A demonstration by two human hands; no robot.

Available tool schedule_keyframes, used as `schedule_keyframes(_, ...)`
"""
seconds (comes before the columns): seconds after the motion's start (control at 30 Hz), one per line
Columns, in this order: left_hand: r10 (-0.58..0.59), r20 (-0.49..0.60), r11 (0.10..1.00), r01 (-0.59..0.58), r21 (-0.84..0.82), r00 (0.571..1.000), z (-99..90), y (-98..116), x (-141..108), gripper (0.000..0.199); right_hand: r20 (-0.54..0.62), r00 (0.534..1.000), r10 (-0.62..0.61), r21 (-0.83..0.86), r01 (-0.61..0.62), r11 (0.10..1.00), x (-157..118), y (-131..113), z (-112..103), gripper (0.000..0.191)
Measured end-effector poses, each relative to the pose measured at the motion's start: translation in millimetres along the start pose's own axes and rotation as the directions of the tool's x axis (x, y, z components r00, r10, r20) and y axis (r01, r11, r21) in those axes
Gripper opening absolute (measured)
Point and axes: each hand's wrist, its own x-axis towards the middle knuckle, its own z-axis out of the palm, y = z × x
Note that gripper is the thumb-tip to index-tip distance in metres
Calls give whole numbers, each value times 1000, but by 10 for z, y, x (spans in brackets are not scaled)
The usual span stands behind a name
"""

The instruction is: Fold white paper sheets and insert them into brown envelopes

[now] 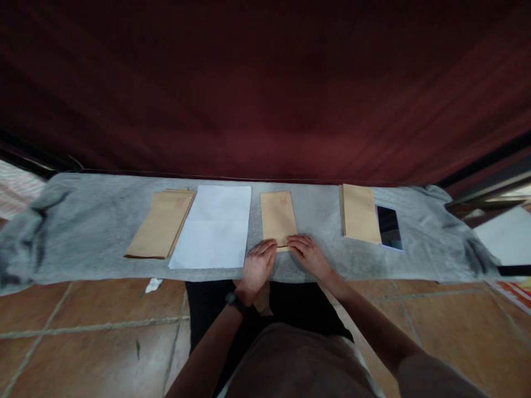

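A brown paper envelope (277,216) lies upright in front of me on the grey cloth, with a small reddish print near its top right corner. Both my hands are at its near end, where a narrow flap (284,249) shows below a dark fold line. My left hand (259,262) grips the lower left corner with bent fingers, a dark band on its wrist. At the lower right corner, my right hand (307,254) has its fingers closed over the edge. The thumbs are partly hidden. Just left of the envelope is a stack of white paper (213,226) with a faint crease.
A pile of brown envelopes (161,225) lies left of the paper. On the right is another envelope pile (360,214), with a phone (389,226) beside it. A dark red curtain (265,99) rises behind the cloth-covered surface (91,226). A white scrap (153,284) is on the tiled floor.
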Motion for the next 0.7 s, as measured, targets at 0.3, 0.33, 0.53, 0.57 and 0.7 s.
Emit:
schedule_keyframes(0.3,9,60,1000,-10,14,998,-34,8,-11,32,9,999,-33,-117,34,993,-77,-262,-23,34)
schedule_keyframes(0.33,18,67,1000,-18,11,998,-40,8,-13,33,13,999,-42,-134,44,990,-120,-341,6,37)
schedule_keyframes(0.53,39,86,999,-41,29,996,-59,10,-31,32,35,999,34,-213,-26,977,-330,-697,182,50)
schedule_keyframes(0.57,46,89,998,-50,41,995,-56,7,-36,32,32,998,53,-229,-44,972,-341,-701,181,50)
schedule_keyframes(0.7,82,81,991,-90,97,993,-41,1,-68,38,32,996,82,-285,-70,956,-371,-593,92,49)
